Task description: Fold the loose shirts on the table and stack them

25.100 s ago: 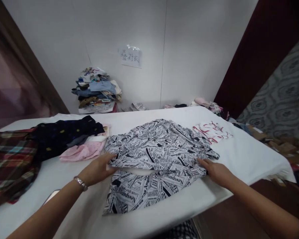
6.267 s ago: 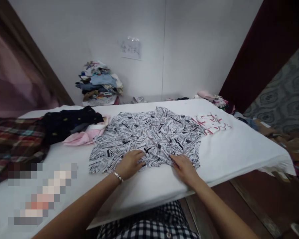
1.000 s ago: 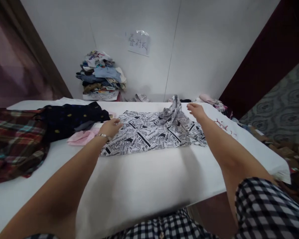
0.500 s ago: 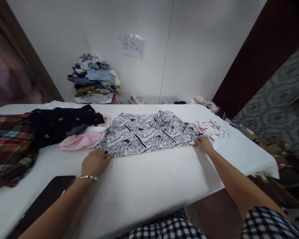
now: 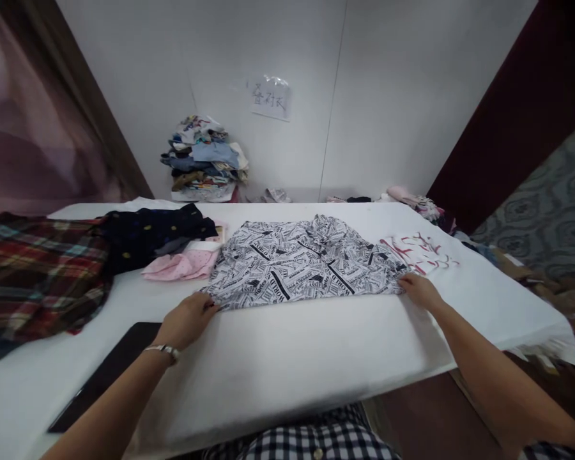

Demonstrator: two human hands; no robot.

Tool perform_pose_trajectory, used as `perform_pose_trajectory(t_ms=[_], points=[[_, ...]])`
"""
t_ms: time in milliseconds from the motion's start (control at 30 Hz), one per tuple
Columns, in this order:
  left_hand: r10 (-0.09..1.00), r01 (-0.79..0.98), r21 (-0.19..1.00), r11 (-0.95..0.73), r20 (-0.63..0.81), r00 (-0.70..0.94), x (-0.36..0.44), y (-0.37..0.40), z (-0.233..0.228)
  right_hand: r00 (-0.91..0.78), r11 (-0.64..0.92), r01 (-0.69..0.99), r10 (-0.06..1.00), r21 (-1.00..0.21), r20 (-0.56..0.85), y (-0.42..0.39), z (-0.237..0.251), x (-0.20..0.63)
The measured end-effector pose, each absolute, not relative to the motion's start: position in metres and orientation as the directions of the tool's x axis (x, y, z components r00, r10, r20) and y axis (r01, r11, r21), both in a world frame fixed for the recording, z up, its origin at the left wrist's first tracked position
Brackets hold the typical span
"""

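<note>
A newsprint-patterned black-and-white shirt (image 5: 297, 265) lies spread on the white table, its collar bunched at the far side. My left hand (image 5: 188, 316), with a bracelet at the wrist, is closed on the shirt's near left corner. At the near right corner, my right hand (image 5: 419, 291) pinches the fabric between thumb and fingers. The near edge runs fairly straight between both hands. Just left of the shirt lies a folded pink dotted garment (image 5: 182, 264). Beyond the right corner is a white cloth with red marks (image 5: 419, 251).
A dark flat device (image 5: 108, 374) lies by my left forearm. Plaid (image 5: 43, 275) and dark navy (image 5: 148, 236) garments cover the table's left side. A tall clothes pile (image 5: 206, 160) stands against the wall, below a paper sign (image 5: 271, 98). More clothes (image 5: 419, 201) lie at the back right.
The view has turned a little to the left, so things sit farther right in the picture. Both hands still hold the shirt's near corners, and its near edge looks slightly closer to me.
</note>
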State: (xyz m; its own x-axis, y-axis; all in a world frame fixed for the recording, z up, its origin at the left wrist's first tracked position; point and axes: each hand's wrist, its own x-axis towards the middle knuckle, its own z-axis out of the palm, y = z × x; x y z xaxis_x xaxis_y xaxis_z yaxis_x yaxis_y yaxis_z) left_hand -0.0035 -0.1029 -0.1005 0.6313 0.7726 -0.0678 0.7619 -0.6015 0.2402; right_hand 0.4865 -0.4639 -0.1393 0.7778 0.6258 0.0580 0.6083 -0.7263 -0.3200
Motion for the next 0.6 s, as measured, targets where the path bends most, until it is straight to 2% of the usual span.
perform_pose_trajectory(t_ms=[67, 133, 200, 267, 400, 500, 600], points=[[0.796, 0.776, 0.263, -0.573, -0.047, 0.604, -0.001, -0.102, -0.099, 0.773, -0.741, 0.627, 0.63, -0.242, 0.072, -0.462, -0.138, 0.482], [0.822, 0.786, 0.278, -0.552, 0.02, 0.569, 0.006, -0.099, -0.097, 0.73, -0.702, 0.683, 0.662, -0.201, 0.17, -0.452, -0.135, 0.473], [0.827, 0.782, 0.279, -0.557, 0.101, 0.553, 0.02, -0.093, -0.095, 0.638, -0.598, 0.77, 0.703, -0.224, 0.315, -0.434, -0.13, 0.459], [0.822, 0.776, 0.276, -0.568, 0.14, 0.552, 0.04, -0.086, -0.096, 0.532, -0.448, 0.845, 0.752, -0.291, 0.388, -0.409, -0.125, 0.437], [0.752, 0.718, 0.222, -0.659, 0.183, 0.633, 0.083, -0.07, -0.107, 0.336, -0.217, 0.898, 0.899, -0.382, 0.28, -0.357, -0.129, 0.389], [0.708, 0.69, 0.156, -0.706, 0.156, 0.689, 0.1, -0.063, -0.119, 0.303, -0.252, 0.911, 0.946, -0.326, 0.116, -0.334, -0.142, 0.372], [0.735, 0.721, 0.139, -0.678, 0.13, 0.666, 0.102, -0.059, -0.128, 0.359, -0.347, 0.905, 0.933, -0.244, 0.004, -0.329, -0.156, 0.37]])
